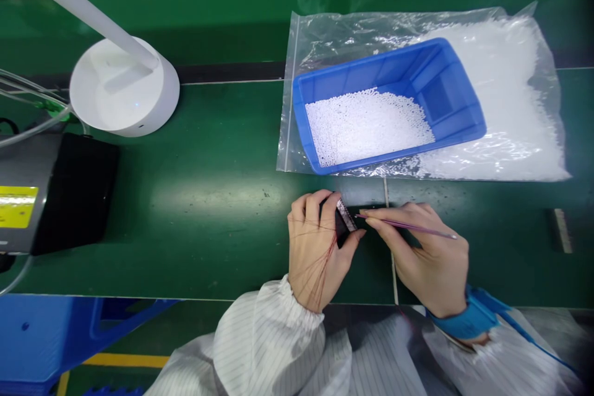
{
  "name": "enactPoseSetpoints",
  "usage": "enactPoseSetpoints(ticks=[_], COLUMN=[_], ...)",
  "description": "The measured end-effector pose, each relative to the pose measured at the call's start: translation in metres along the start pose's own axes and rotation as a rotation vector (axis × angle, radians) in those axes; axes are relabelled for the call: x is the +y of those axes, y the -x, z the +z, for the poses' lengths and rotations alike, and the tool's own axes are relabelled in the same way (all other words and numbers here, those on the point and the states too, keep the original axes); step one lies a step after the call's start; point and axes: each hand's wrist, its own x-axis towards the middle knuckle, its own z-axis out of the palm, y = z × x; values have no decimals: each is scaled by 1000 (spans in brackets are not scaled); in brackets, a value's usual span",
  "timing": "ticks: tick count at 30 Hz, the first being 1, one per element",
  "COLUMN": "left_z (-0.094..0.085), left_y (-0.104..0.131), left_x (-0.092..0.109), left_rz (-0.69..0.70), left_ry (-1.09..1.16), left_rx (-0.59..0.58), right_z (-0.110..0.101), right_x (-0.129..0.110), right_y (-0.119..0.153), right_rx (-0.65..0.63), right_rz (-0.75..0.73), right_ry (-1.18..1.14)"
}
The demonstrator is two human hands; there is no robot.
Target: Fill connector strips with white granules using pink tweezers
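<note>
My left hand [317, 247] is closed round a small dark block [346, 215] with a pale speckled face, held just above the green table. Thin reddish wires [323, 264] run from the block across the back of that hand toward the wrist. Between the thumb and fingers of my right hand [424, 257] is a slim purple-pink tool [408, 225], its tip close to the block's right side. Whether the tip touches the block is too small to tell. A blue band circles my right wrist.
Beyond my hands, a blue bin [390, 159] of white beads rests on a clear bag [505, 99] of white beads. At the left stand a white round lamp base [160, 99] and a black-ended machine [77, 192]. A small grey bar [563, 231] lies far right.
</note>
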Motion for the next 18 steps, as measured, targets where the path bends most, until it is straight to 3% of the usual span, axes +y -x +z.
enactPoseSetpoints(ticks=[13, 18], left_z=[-2, -13], left_y=[1, -2], left_x=[0, -9], left_rz=[9, 68], left_ry=[9, 159], left_rx=[-10, -132], right_z=[-3, -2], right_x=[-4, -2], right_y=[0, -1], right_rx=[-17, -10], right_rz=[-27, -16], right_ry=[-3, -14])
